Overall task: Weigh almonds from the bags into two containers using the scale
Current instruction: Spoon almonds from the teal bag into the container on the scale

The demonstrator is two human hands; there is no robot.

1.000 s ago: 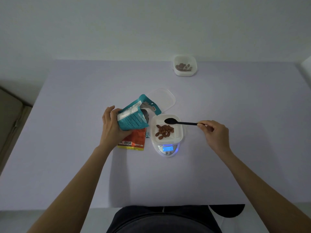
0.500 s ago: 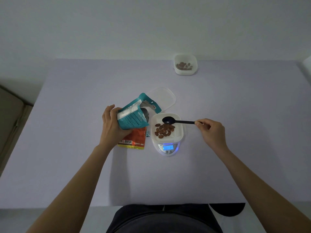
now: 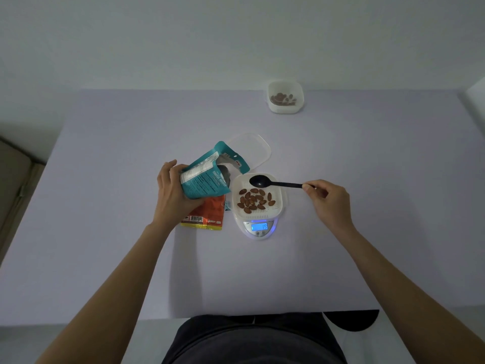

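Fingers [image 3: 308, 185] pinch spoon [image 3: 273, 182] tip, left hand [image 3: 172, 191] grips tilted teal bag [image 3: 207, 177]; more tilt risks overshooting scale [image 3: 258, 227].

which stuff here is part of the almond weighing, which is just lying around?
In the job: teal bag in left hand; black spoon in right hand; container of almonds on the scale; far container with almonds; orange bag flat beside the scale.
Lying about: clear lid behind the scale; dark object at the table's near edge; beige furniture at left.
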